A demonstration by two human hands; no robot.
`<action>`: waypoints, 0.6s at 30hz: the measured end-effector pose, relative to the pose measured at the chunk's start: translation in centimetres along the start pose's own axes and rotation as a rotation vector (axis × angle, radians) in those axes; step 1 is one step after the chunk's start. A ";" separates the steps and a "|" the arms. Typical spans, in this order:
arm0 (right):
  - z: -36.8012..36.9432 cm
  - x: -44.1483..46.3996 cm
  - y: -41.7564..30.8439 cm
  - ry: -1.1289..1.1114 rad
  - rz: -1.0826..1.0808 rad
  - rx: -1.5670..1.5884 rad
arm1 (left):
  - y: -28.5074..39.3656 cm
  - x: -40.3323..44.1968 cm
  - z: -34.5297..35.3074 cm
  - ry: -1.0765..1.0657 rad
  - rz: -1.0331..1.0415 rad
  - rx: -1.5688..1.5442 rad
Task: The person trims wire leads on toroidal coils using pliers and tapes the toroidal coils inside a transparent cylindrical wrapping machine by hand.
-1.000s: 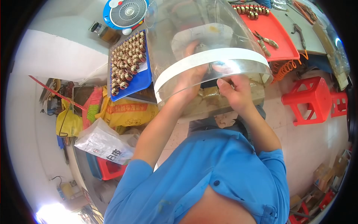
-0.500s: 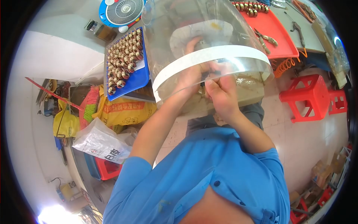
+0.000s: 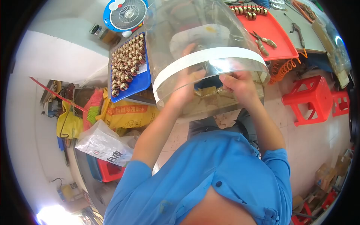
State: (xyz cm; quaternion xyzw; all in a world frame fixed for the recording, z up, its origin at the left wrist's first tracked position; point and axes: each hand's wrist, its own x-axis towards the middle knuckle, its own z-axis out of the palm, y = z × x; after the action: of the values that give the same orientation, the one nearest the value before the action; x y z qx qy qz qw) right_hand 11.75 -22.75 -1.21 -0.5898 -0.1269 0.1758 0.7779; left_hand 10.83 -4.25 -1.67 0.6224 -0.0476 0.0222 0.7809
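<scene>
Both of my hands are beneath a large clear plastic cover (image 3: pixel 157 41) with a white strip (image 3: pixel 210 54) along its near edge. My left hand (image 3: pixel 186 84) is partly curled, its thumb pointing right and one finger stretched forward. Glare and the strip hide what its other fingers grip. My right hand (image 3: pixel 243 85) is closed, thumb pressed on the bent fingers; anything inside is too small to name. A dark blue patch (image 3: pixel 210 82) shows in the gap between the hands. Below it lies a surface covered with brown tape (image 3: pixel 210 94).
At the left, a blue tray (image 3: pixel 139 84) holds rows of small brown-and-cream wound parts (image 3: pixel 127 62). Pliers (image 3: pixel 264 41) lie on a red tray (image 3: pixel 285 45) at the right. A blue fan (image 3: pixel 127 15), a jar (image 3: pixel 105 34) and a red stool (image 3: pixel 309 99) stand around.
My hands were close together over a small dark thing. Now they are apart, the right one moved to the right and the left one slightly left. The dark blue patch has come into sight.
</scene>
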 end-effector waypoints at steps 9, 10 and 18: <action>-0.2 0.1 0.4 0.006 -0.032 -0.104 | -0.9 0.0 1.2 0.041 0.256 0.722; -0.2 0.0 0.3 0.010 -0.033 -0.135 | -0.9 0.2 1.1 0.043 0.265 0.715; -0.7 0.6 1.0 0.062 -0.099 -0.274 | -0.3 0.0 0.8 0.083 0.354 0.825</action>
State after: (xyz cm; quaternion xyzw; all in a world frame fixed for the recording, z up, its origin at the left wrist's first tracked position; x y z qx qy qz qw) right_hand 12.44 -22.87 -2.36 -0.6887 -0.1545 0.1001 0.7013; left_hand 10.85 -5.07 -1.79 0.8624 -0.1090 0.1976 0.4531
